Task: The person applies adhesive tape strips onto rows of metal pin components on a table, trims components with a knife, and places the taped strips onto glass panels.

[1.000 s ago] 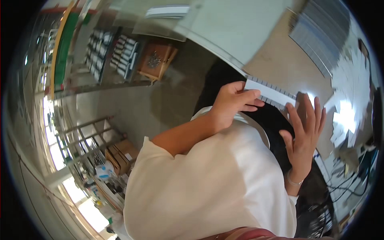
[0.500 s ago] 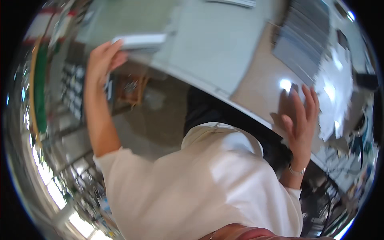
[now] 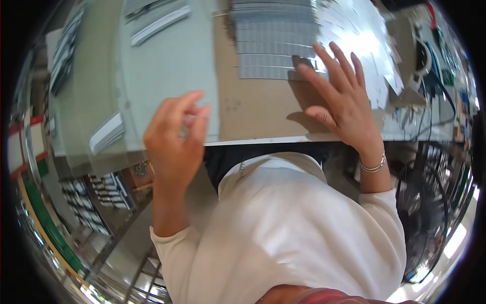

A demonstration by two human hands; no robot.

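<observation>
My left hand (image 3: 177,131) is raised over the near edge of the pale green mat (image 3: 172,81). Its fingers are bent and apart, with nothing seen between them. To its left, a small stack of white and grey strips (image 3: 107,133) lies by the table's front edge. My right hand (image 3: 344,106) is open, fingers spread, above the brown board (image 3: 258,114). Its fingertips are nearest the lower right corner of a grey sheet marked into narrow strips (image 3: 276,50); whether they touch it I cannot tell. Shiny white pieces (image 3: 354,30) lie beyond that hand.
A second strip stack (image 3: 161,25) lies farther back on the mat. Dark and white pieces (image 3: 68,50) stand at the far left. A pale device with a curved handle (image 3: 422,58) and cables is at the right. Below the table are filled trays (image 3: 96,202) and a black fan (image 3: 422,218).
My left hand has let go of the small strip stack at the table's left edge and come away to the right. The view has turned toward the table; my right hand stays spread.
</observation>
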